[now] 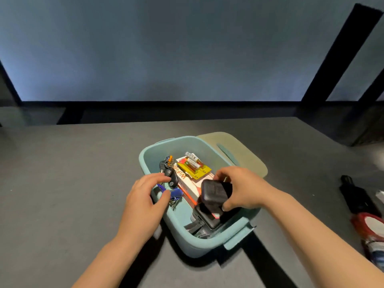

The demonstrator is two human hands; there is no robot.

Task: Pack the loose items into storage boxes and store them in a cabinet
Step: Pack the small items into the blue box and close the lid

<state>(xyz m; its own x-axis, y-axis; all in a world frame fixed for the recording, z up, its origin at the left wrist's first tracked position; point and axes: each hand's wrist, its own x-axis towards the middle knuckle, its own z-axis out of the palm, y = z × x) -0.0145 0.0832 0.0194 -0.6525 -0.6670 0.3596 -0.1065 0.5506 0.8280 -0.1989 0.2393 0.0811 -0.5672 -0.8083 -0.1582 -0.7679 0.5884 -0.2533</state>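
Keys (170,173), batteries (194,164) — teal box (178,231)

A single wide-angle view looks from head height, forward and steeply down over the grey worktop (62,173). The teal storage box (187,244) sits near the centre of the picture, close below the camera, with the left hand (143,202) and the right hand (243,188) reaching in from the near edge, forearms running out at the bottom corners. The far half of the picture takes in a pale wall (166,48) beyond the worktop's far edge. Straight lines bow toward the borders, and the right margin is blurred. There is no second view to share the scene.
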